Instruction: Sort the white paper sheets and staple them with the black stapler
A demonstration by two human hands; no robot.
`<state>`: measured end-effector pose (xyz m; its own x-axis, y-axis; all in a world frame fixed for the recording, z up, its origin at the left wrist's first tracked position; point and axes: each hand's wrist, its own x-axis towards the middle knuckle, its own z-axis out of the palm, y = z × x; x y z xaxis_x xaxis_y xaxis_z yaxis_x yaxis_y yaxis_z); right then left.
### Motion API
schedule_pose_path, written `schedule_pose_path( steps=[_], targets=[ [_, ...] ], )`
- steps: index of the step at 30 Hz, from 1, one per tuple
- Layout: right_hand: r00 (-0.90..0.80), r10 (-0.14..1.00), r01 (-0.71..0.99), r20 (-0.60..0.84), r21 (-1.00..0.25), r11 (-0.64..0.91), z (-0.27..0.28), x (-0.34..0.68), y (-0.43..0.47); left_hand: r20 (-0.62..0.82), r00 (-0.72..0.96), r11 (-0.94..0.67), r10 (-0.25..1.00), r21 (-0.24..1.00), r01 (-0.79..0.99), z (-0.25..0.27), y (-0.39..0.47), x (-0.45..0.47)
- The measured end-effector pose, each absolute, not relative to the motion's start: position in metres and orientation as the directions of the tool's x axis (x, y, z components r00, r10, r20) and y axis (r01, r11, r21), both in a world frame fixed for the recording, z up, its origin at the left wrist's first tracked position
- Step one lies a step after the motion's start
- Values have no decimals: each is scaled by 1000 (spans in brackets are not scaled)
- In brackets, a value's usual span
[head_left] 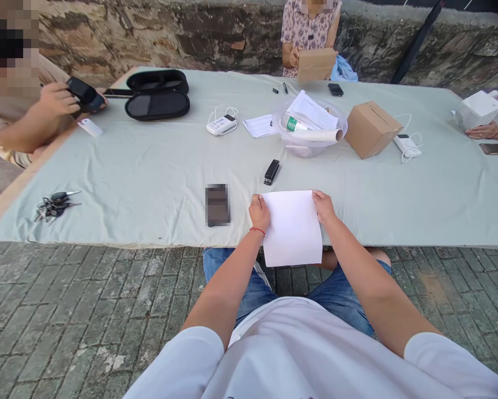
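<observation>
A white sheet of paper (293,230) is stretched between my two hands at the table's near edge, its lower part hanging over my lap. My left hand (259,213) is closed on its upper left side, thumb on top. At the upper right corner my right hand (324,206) pinches the sheet. Just beyond the paper lies a black stapler (271,172), touched by neither hand. Left of my left hand is a dark, blurred-out flat object (218,205); its kind cannot be made out.
A clear plastic tub (305,148) with papers and a cardboard box (371,133) stand beyond my hands. Farther left are a black open case (157,105), a white power bank (222,125) and keys (54,205). Other people sit at the left, far and right sides of the table.
</observation>
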<state>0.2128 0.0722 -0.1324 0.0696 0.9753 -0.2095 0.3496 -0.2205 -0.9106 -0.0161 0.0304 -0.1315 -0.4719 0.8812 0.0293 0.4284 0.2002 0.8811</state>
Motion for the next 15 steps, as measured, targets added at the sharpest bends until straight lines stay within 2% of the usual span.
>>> schedule_pose_path(
  steps=[3,7,15],
  targets=[
    [62,977,335,-202,-918,-211,-129,216,73,41,-474,186,880,887,422,-133,31,-16],
    [-29,992,434,-125,-895,-100,-121,223,79,42,-470,180,882,891,418,-134,31,-16],
    [-197,969,620,-149,-784,5,-95,221,99,33,-477,161,878,918,361,-133,30,-16]
  ],
)
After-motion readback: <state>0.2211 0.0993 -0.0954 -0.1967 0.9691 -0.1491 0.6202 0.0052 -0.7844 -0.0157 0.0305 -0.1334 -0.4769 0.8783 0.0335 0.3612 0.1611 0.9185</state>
